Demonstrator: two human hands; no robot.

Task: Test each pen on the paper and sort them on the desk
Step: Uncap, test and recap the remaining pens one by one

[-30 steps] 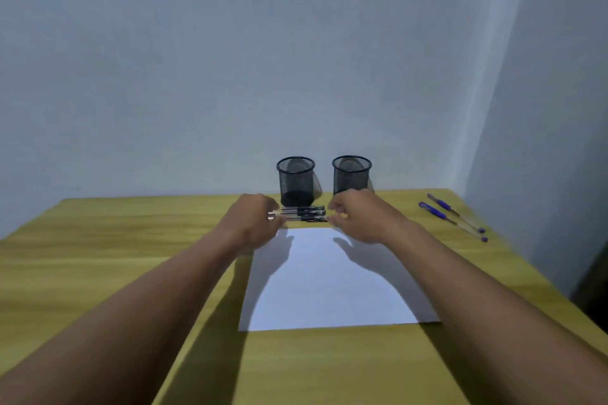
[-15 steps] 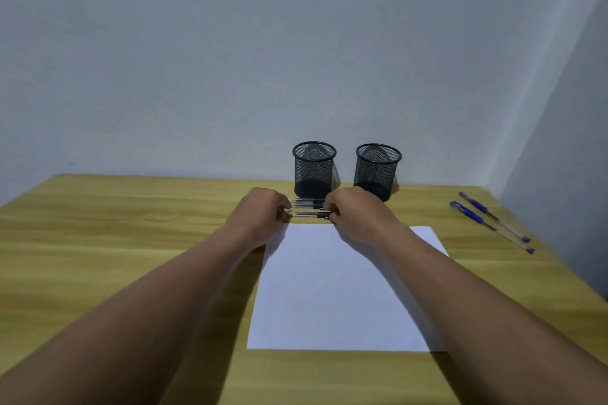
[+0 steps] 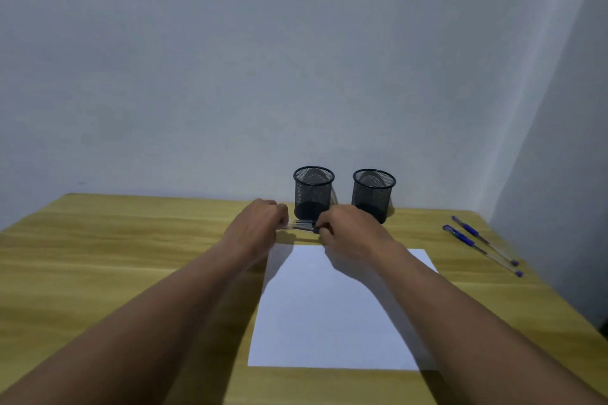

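Note:
A small bundle of black pens point(image 3: 302, 226) lies crosswise just beyond the far edge of the white paper point(image 3: 339, 312), in front of the left mesh cup. My left hand point(image 3: 258, 223) closes around the bundle's left ends. My right hand point(image 3: 345, 228) closes around its right ends. The fingers hide most of the pens, so only a short middle stretch shows. Two blue pens point(image 3: 477, 242) lie side by side on the desk at the far right, apart from both hands.
Two black mesh pen cups, left point(image 3: 313, 192) and right point(image 3: 373, 194), stand against the wall behind my hands. The wooden desk point(image 3: 115, 256) meets grey walls at the back and right; its right edge runs close past the blue pens.
My hands have drawn closer together over the black pens, covering more of them. The camera has tilted and shifted, so the desk sits lower and further right in view.

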